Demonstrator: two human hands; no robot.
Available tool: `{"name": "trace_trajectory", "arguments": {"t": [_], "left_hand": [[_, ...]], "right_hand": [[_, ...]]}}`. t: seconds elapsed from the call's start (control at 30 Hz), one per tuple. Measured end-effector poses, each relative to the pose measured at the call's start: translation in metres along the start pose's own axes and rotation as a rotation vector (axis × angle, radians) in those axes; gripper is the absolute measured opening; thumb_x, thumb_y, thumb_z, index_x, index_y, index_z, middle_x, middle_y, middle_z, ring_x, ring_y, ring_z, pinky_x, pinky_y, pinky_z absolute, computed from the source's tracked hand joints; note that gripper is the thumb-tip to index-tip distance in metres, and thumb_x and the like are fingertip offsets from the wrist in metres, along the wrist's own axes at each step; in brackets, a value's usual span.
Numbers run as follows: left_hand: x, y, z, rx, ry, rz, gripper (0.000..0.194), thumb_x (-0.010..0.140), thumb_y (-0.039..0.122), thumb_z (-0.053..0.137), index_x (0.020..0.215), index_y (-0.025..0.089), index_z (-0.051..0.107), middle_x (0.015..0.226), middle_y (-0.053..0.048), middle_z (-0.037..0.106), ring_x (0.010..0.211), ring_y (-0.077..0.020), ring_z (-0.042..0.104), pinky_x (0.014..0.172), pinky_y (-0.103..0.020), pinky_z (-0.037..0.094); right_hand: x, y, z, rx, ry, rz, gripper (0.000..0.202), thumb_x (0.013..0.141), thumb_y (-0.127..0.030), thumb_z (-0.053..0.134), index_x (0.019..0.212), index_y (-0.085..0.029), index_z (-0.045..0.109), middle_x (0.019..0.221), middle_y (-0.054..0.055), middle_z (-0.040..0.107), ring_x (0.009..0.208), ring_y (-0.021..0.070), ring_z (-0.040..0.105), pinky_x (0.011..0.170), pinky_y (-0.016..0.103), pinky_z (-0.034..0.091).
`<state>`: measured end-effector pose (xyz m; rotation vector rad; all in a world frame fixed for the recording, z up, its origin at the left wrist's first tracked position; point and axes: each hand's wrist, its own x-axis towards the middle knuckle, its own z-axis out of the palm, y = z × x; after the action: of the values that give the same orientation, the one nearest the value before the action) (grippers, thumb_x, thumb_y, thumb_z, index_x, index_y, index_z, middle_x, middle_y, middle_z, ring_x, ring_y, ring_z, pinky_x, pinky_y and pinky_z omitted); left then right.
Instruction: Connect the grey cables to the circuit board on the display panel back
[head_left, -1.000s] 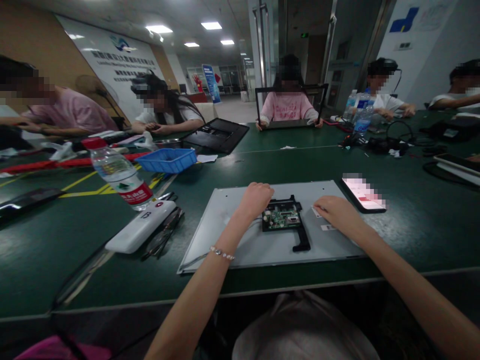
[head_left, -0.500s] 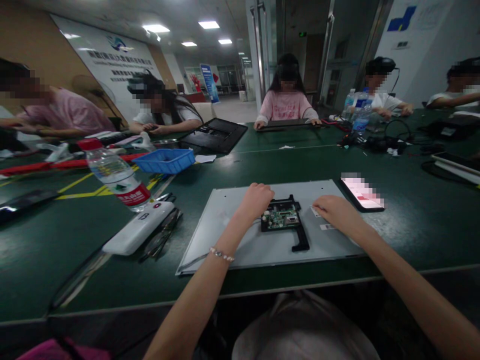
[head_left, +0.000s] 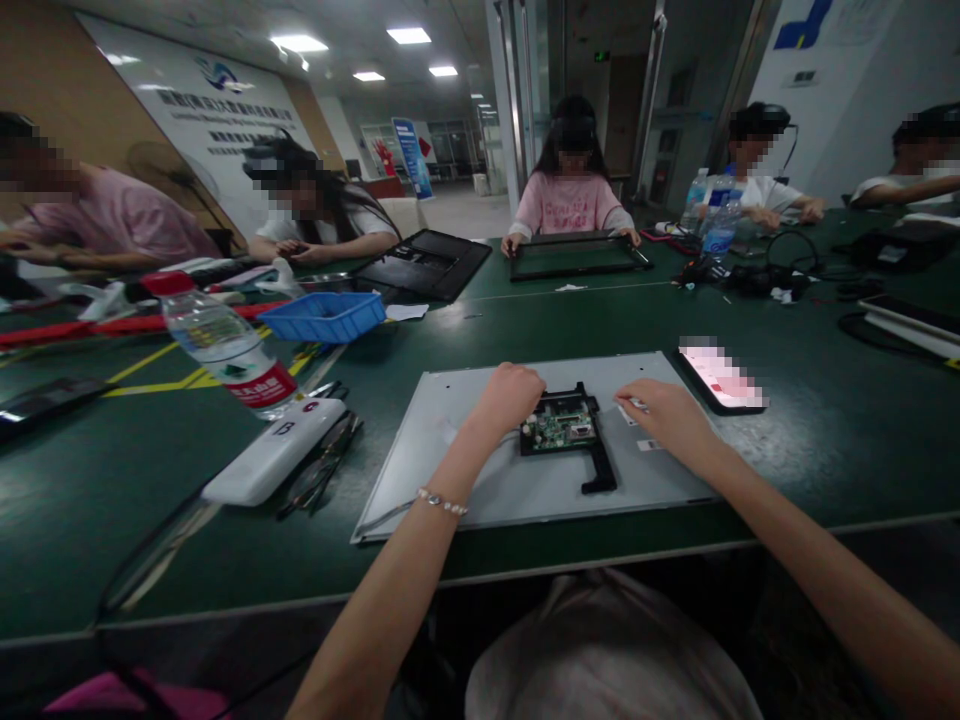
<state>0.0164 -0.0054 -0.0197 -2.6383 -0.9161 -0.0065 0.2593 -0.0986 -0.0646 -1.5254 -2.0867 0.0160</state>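
Head view. Pale flat panel [head_left: 641, 485] lies on the green table [head_left: 540, 325], lower centre of frame. On it, at centre, sits a black bracket [head_left: 600, 472] around a green circuit board [head_left: 556, 432], one arm of the bracket pointing to the bottom edge.

Left hand [head_left: 511, 396]: curled, knuckles up, at the bracket's upper-left corner; fingertips hidden, so contact or hold cannot be told. Right hand [head_left: 664, 408]: right of the bracket, over the panel, fingers bent in, thumb and forefinger close; something small and pale shows at the tips, but cannot tell whether it is gripped. White label [head_left: 651, 445] just below.

Phone [head_left: 720, 378] lies beyond the panel's upper-right corner.

Handling notes (judgement): steady the bracket by its black frame, not the board's components; press lightly, since the panel may flex; mind the thin cable [head_left: 390, 516] at lower left.
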Motion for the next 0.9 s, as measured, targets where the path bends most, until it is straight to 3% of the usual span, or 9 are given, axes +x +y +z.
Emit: {"name": "trace_trajectory", "arguments": {"t": [0.27,0.43,0.6,0.9], "left_hand": [[-0.001,-0.002,0.001,-0.012,0.007,-0.009,0.022,0.086,0.015,0.048,0.079,0.014,0.069,0.083,-0.011,0.07,0.082,-0.0205,0.065,0.073,-0.031,0.044],[-0.001,-0.003,0.003,-0.023,0.022,-0.005,0.022,0.087,0.017,0.048,0.079,0.014,0.068,0.084,-0.01,0.07,0.082,-0.0198,0.065,0.071,-0.03,0.042],[-0.001,-0.003,0.004,-0.02,0.037,-0.004,0.023,0.088,0.017,0.046,0.079,0.014,0.067,0.085,-0.011,0.07,0.083,-0.0197,0.064,0.073,-0.031,0.04],[-0.001,-0.002,0.005,-0.015,0.04,0.007,0.022,0.086,0.014,0.048,0.076,0.014,0.067,0.083,-0.01,0.069,0.081,-0.0196,0.063,0.072,-0.032,0.038]], "right_hand": [[0.001,-0.007,0.001,0.051,-0.12,-0.08,0.018,0.089,-0.029,0.053,0.092,-0.021,0.069,0.097,0.007,0.07,0.092,0.0236,0.064,0.083,0.037,0.048],[0.001,0.004,0.001,0.172,-0.062,0.011,0.019,0.088,-0.03,0.055,0.1,-0.021,0.068,0.101,0.007,0.069,0.095,0.0226,0.063,0.085,0.038,0.048],[0.001,0.017,0.007,0.307,-0.113,0.048,0.019,0.084,-0.024,0.059,0.1,-0.021,0.068,0.102,0.007,0.067,0.089,0.0194,0.063,0.078,0.033,0.051],[0.004,0.015,0.01,0.344,-0.146,0.071,0.018,0.079,-0.017,0.06,0.096,-0.019,0.066,0.096,0.006,0.064,0.08,0.0159,0.061,0.074,0.03,0.05]]}}
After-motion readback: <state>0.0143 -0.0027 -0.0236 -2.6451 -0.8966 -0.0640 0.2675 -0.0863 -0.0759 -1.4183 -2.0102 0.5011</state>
